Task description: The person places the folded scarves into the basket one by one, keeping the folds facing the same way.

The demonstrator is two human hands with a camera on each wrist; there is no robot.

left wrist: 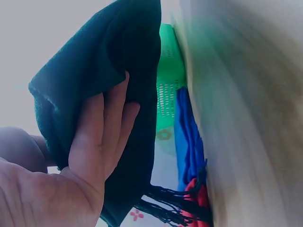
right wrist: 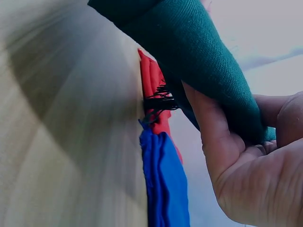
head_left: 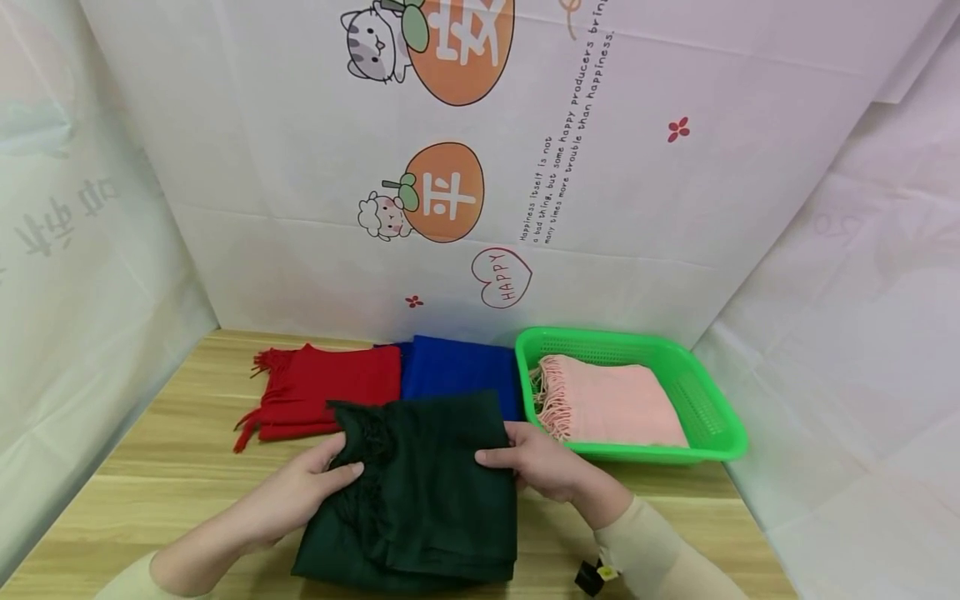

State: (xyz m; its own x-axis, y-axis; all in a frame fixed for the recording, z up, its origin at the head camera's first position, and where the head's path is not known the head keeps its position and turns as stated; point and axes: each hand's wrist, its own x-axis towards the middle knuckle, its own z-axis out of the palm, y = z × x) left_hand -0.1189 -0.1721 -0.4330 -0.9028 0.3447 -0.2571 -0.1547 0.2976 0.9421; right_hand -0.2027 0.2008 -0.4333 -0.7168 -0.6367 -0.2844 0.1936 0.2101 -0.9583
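Observation:
A folded dark green scarf (head_left: 450,492) with fringe is held up over the front of the table by both hands. My left hand (head_left: 318,483) grips its left side near the fringe, thumb on top and fingers underneath. At the far side, my right hand (head_left: 543,467) pinches the right edge between thumb and fingers. In the left wrist view the left fingers (left wrist: 94,132) lie under the green cloth (left wrist: 137,61), with fringe hanging down. The right wrist view has the right hand (right wrist: 255,161) curled around the rounded fold of the scarf (right wrist: 203,61).
Behind the green scarf lie a folded red scarf (head_left: 337,387) with fringe and a folded blue cloth (head_left: 465,371). A green basket (head_left: 697,396) at the back right holds a folded pink scarf (head_left: 615,404). A small black object (head_left: 590,577) is by the right sleeve. White printed sheets wall the table (head_left: 165,467).

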